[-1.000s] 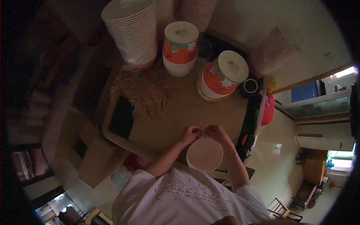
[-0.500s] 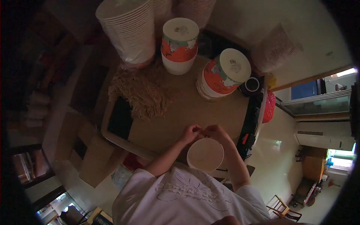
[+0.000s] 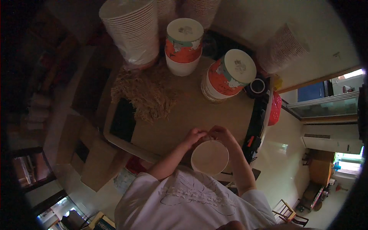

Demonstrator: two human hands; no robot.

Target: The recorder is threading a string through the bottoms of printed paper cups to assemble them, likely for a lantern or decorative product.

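Note:
A white paper tub (image 3: 209, 158) is close to my body, its open mouth turned up toward me. At the tub's far rim my left hand (image 3: 195, 136) and my right hand (image 3: 221, 134) meet, fingers pinched and nearly touching. Something small and pale seems to lie between the fingertips, too small and dim to make out. Beyond my left hand a tangled heap of tan paper cords (image 3: 147, 96) covers part of the brown board (image 3: 188, 109) on the table.
Two upturned stacks of orange-and-green printed tubs, one stack (image 3: 184, 46) behind and another (image 3: 230, 74) to the right, stand on the table. Tall wrapped white tub stacks (image 3: 132, 32) rise at the back left. A black roll (image 3: 257, 87) and red basket (image 3: 275, 109) sit at the right edge.
My fingers have shifted slightly at the tub's far rim; the right hand's knuckles are raised a little. The tub has barely moved.

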